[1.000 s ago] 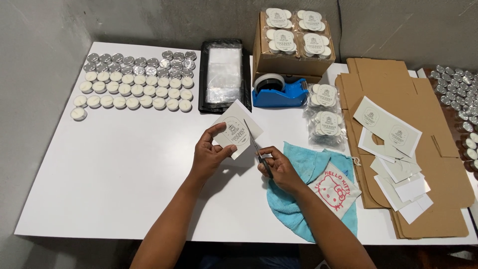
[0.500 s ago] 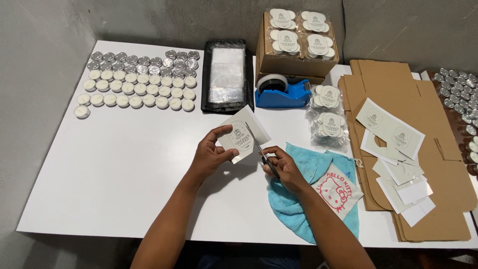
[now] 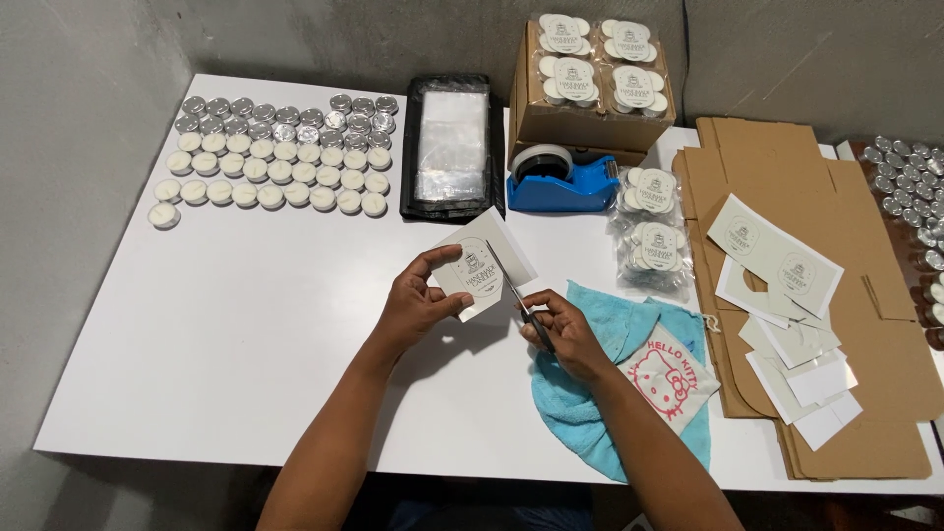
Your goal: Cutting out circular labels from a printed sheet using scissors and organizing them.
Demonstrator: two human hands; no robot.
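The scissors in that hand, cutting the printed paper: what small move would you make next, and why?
Probably close the blades and ease a little further along the round printed design. The small dark-handled scissors in the right hand have their blades into the edge of the pale square paper label sheet, which the left hand pinches, and spare margin remains around the design.

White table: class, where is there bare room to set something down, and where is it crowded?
Bare: the white table between the tealight rows and the near edge, left of the left hand. Crowded: the right side, with blue cloth, flattened cardboard and label sheets.
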